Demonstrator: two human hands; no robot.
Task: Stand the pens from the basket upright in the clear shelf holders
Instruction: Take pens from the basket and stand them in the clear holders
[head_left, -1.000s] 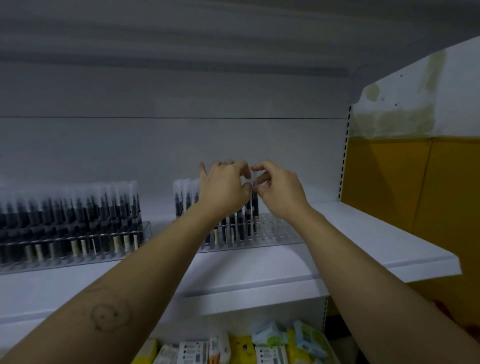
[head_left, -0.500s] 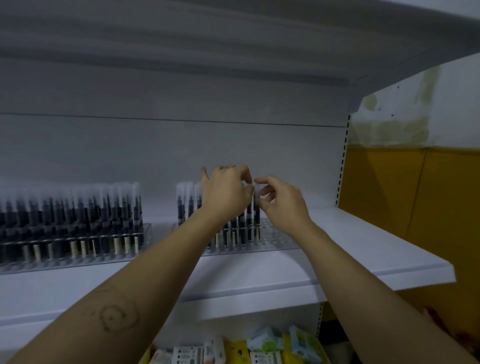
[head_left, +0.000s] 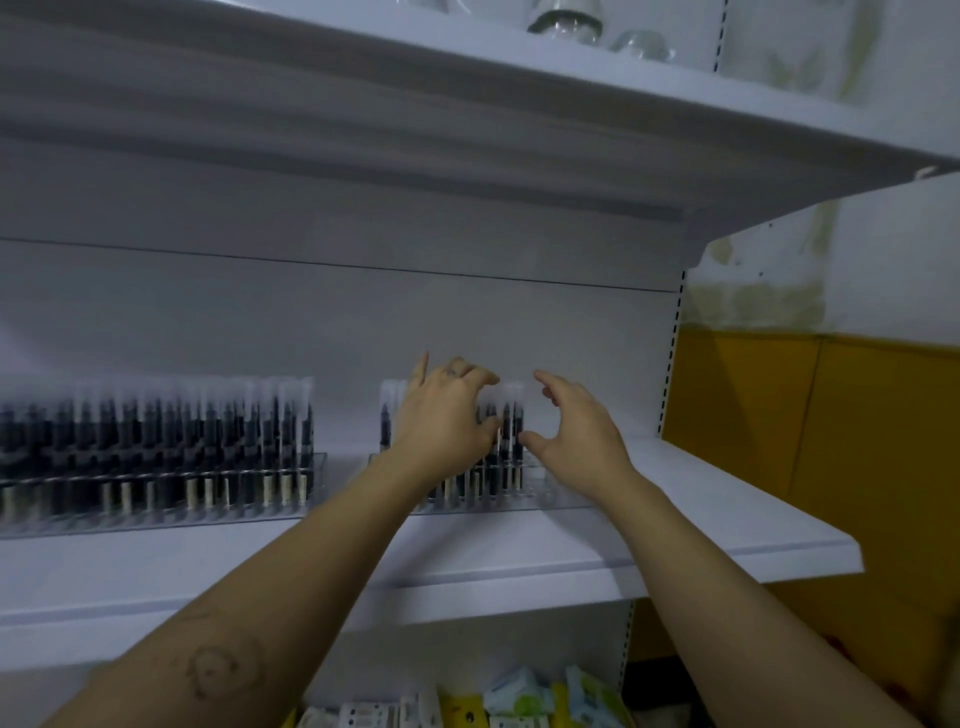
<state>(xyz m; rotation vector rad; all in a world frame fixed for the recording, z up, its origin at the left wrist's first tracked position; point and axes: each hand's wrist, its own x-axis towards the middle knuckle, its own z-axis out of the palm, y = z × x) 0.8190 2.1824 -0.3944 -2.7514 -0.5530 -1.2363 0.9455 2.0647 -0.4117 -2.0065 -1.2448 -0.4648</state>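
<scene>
Pens (head_left: 512, 431) upright in holder (head_left: 551, 492), caps up; left hand (head_left: 441, 421) curled over them (grip unclear); right hand (head_left: 576, 441) relaxed, just beside

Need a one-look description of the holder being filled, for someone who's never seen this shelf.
On the white middle shelf stand two clear pen holders. Take the right holder, the one the left hand and right hand reach. Unlike the packed left holder, its right end shows empty slots.
</scene>
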